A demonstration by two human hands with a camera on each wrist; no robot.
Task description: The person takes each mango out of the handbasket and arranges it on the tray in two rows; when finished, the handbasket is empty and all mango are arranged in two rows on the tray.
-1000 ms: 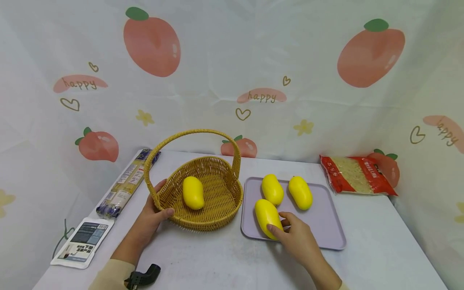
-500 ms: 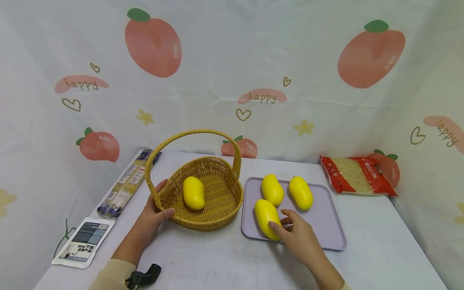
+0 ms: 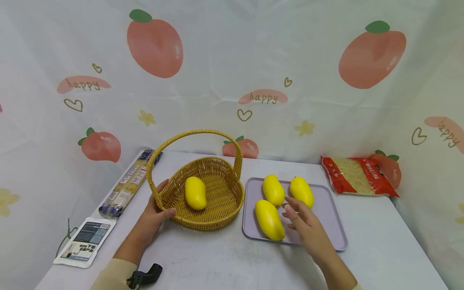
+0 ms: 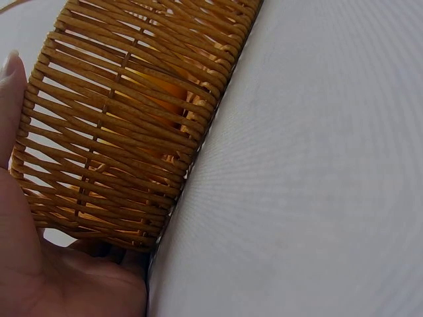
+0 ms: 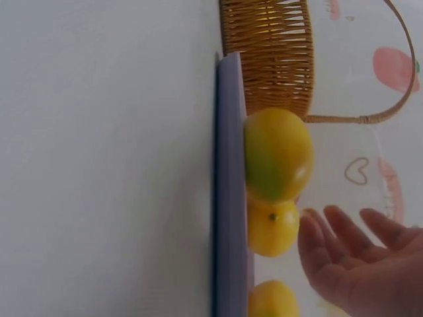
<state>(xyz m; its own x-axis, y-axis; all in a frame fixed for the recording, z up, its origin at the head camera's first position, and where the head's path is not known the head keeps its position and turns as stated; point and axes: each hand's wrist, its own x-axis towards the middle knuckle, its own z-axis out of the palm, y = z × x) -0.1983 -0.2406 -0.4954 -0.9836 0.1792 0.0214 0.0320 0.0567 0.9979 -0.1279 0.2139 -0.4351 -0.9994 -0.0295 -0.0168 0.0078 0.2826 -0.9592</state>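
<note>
A wicker basket (image 3: 217, 201) with a tall handle stands left of centre, one yellow mango (image 3: 195, 193) lying inside. My left hand (image 3: 150, 217) holds the basket's left side, thumb over the rim; in the left wrist view the palm (image 4: 73, 277) is close against the woven wall (image 4: 125, 119). On the lilac tray (image 3: 326, 225) lie three more mangoes: a front one (image 3: 270, 220), one behind it (image 3: 273, 189) and one at the right (image 3: 301, 192). Over the tray, my right hand (image 3: 308, 229) is just right of the front mango, holding nothing, its fingers (image 5: 357, 238) loosely bent.
A red bag (image 3: 359, 176) of pale dry food lies at the back right. On the left are a long noodle packet (image 3: 130, 181) and a white pouch (image 3: 85, 241). A printed cloth (image 3: 210, 60) hangs behind the white table (image 3: 217, 266).
My right hand has let go of the front mango and moved slightly up and right, away from it. That mango stays on the tray. My left hand keeps its place on the basket.
</note>
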